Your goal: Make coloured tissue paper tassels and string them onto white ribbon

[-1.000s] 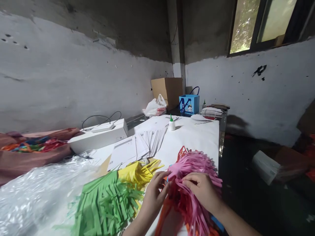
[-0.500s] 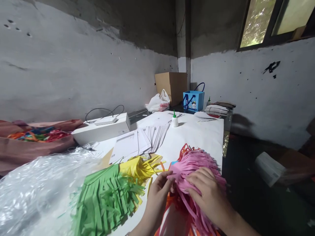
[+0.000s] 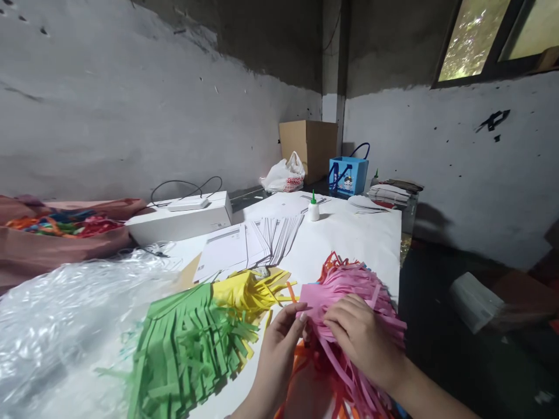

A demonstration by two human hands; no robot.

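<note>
A bundle of pink fringed paper (image 3: 345, 285) lies in front of me, its cut strips fanned to the right. My left hand (image 3: 283, 329) pinches its uncut left edge between thumb and fingers. My right hand (image 3: 360, 331) is closed on the strips near the solid band, fingers bent over them. Red and orange strips (image 3: 305, 369) show beneath the pink. To the left lie green fringed paper (image 3: 183, 343) and yellow fringed paper (image 3: 240, 294), both apart from my hands.
A glue bottle with a green tip (image 3: 313, 208) stands upright beyond the fringes. White envelope-like sheets (image 3: 244, 247) are fanned behind the yellow paper. Clear plastic (image 3: 78, 326) covers the left side. A white box (image 3: 183, 221), blue bag (image 3: 349, 174) and cardboard box (image 3: 310, 148) stand farther back.
My right hand has shifted slightly left and up over the pink strips. More of the flat pink band shows above my left fingers. The view has turned slightly left.
</note>
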